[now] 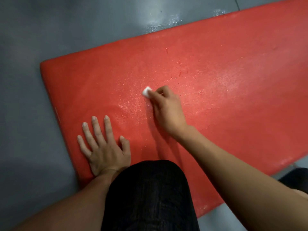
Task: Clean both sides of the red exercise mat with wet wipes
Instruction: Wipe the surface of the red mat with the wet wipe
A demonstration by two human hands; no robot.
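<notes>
The red exercise mat [216, 67] lies flat on the grey floor [25, 105], running from the near left corner off to the far right. Its top looks shiny and wet in the middle, with small bright specks. A small white wet wipe [146, 91], folded up, sits on the mat near its middle. The right hand [166, 107] pinches the wipe with its fingertips and holds it down against the mat, the other fingers curled in. The left hand [104, 147] lies flat on the mat near the front edge, fingers straight and spread out, holding nothing. A knee in black cloth [150, 194] rests on the mat between the two arms. On the floor past the far edge of the mat there is a wet, shiny patch [160, 22].
</notes>
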